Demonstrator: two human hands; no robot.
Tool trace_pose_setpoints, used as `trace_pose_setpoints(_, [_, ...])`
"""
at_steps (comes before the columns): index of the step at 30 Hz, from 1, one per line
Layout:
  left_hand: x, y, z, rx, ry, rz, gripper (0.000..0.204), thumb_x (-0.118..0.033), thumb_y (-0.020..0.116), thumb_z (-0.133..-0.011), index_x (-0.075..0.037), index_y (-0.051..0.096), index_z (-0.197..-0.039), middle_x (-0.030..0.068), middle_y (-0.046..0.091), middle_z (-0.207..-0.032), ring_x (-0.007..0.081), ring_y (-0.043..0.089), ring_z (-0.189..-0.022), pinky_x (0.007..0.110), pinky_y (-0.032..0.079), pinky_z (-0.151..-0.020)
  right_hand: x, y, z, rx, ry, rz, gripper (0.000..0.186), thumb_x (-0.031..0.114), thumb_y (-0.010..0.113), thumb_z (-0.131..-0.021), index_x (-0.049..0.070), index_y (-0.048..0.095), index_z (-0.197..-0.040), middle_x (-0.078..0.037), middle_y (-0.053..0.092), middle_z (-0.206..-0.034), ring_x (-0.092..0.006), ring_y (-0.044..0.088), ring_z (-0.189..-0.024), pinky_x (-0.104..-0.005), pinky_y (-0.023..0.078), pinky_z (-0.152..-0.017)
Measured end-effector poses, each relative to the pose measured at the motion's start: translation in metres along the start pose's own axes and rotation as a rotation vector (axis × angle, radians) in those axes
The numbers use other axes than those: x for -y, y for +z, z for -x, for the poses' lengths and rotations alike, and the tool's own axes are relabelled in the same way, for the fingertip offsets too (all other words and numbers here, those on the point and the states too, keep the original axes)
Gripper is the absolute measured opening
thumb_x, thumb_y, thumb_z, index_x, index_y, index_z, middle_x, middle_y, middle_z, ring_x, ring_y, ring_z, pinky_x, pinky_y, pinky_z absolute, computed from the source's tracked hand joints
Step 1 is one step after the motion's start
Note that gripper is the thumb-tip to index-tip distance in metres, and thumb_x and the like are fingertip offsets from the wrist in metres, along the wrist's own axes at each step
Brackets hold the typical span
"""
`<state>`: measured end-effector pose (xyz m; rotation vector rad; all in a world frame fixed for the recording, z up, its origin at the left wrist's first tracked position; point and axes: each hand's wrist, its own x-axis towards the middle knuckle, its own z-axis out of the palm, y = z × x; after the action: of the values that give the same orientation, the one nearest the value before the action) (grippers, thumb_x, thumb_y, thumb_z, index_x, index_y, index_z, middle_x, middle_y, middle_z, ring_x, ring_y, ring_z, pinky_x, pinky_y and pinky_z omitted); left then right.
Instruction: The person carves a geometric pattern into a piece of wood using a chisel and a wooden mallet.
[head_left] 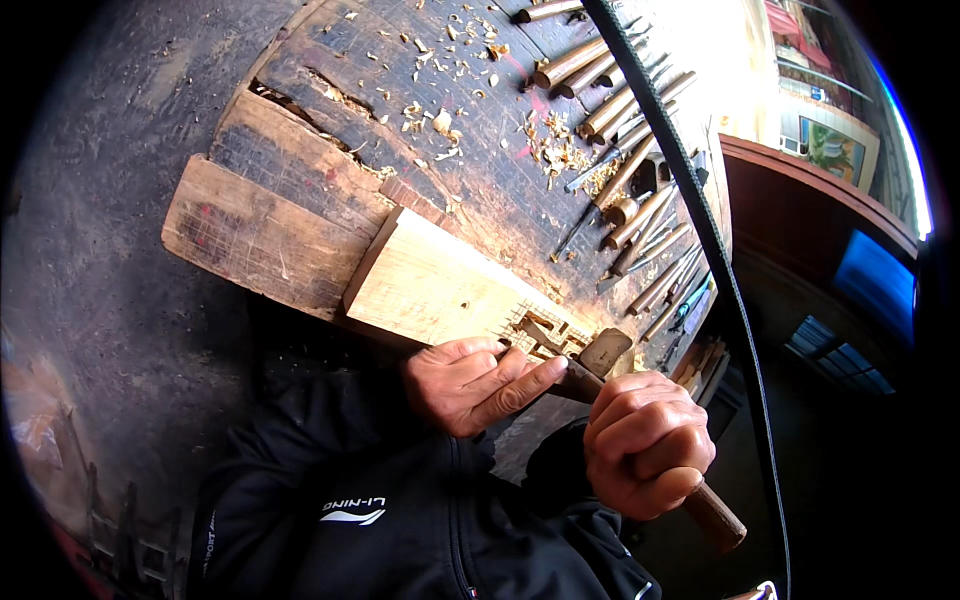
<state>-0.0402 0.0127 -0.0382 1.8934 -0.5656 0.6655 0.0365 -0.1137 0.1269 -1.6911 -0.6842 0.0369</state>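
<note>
1. Right hand (650,440): grip clenched round a wooden-handled tool (718,515).
2. Left hand (475,385): at a wooden block (430,280)'s carved end; cannot tell whether grasping.
3. This block lies along the desk (480,190)'s near edge; carving seems underway, the next cut needing steadiness.
4. Loose tools (608,113): toward the right edge.

Lettering I can make out: white slanted capitals (352,503) on the chest of the black zip-front jacket (420,540), left of its zipper, upside down in view, with a white curved emblem (355,518) right below. Second spot: small white capitals (209,545) running lengthwise on the jacket's left edge, only partly visible. Above the jacket, the pale rectangular wooden block (430,285) has dark grid lines (508,321) by the cut-outs, can't tell if any are characters
</note>
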Motion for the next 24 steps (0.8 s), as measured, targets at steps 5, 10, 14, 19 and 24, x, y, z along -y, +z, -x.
trace_pose_setpoints(5, [0.001,0.000,-0.001,0.006,0.015,-0.027,0.059,-0.015,0.077,-0.089,0.000,0.075,-0.146,0.0109,0.082,-0.119,0.0193,0.075,-0.086,0.035,0.065,-0.087,-0.003,0.002,-0.004,-0.017,0.011,-0.022,0.056,0.033,0.048,-0.121,0.014,0.036,-0.070,-0.004,0.054,-0.052,-0.0117,0.047,-0.036,-0.0263,0.037,-0.035])
trace_pose_setpoints(10, [0.000,-0.002,-0.002,0.044,0.010,-0.019,0.059,-0.013,0.077,-0.090,0.001,0.074,-0.147,0.0124,0.082,-0.121,0.0183,0.075,-0.086,0.034,0.065,-0.086,-0.007,-0.001,-0.002,-0.086,0.020,-0.077,0.054,0.031,0.049,-0.120,0.014,0.037,-0.071,-0.005,0.054,-0.051,-0.0118,0.046,-0.036,-0.0264,0.036,-0.035])
trace_pose_setpoints(14, [0.000,-0.003,-0.002,0.049,0.010,-0.033,0.057,-0.013,0.078,-0.091,0.002,0.074,-0.146,0.0131,0.082,-0.122,0.0181,0.076,-0.087,0.035,0.066,-0.087,-0.010,-0.003,0.003,-0.105,0.012,-0.111,0.053,0.030,0.049,-0.120,0.014,0.037,-0.070,-0.005,0.053,-0.050,-0.0123,0.044,-0.035,-0.0270,0.035,-0.035])
trace_pose_setpoints(19, [0.002,-0.001,-0.002,0.041,0.024,-0.036,0.058,-0.014,0.079,-0.091,0.003,0.073,-0.146,0.0120,0.083,-0.120,0.0184,0.076,-0.087,0.036,0.066,-0.087,-0.017,-0.001,0.008,-0.118,-0.021,-0.103,0.053,0.029,0.049,-0.119,0.014,0.036,-0.070,-0.005,0.052,-0.050,-0.0133,0.043,-0.034,-0.0277,0.034,-0.034])
trace_pose_setpoints(24, [0.001,0.000,-0.006,-0.004,0.019,-0.050,0.066,-0.014,0.079,-0.085,-0.001,0.073,-0.149,0.0079,0.080,-0.111,0.0164,0.073,-0.082,0.033,0.063,-0.083,-0.022,0.007,0.015,-0.162,-0.119,-0.090,0.054,0.030,0.051,-0.120,0.014,0.037,-0.070,-0.006,0.052,-0.050,-0.0134,0.042,-0.033,-0.0276,0.032,-0.033])
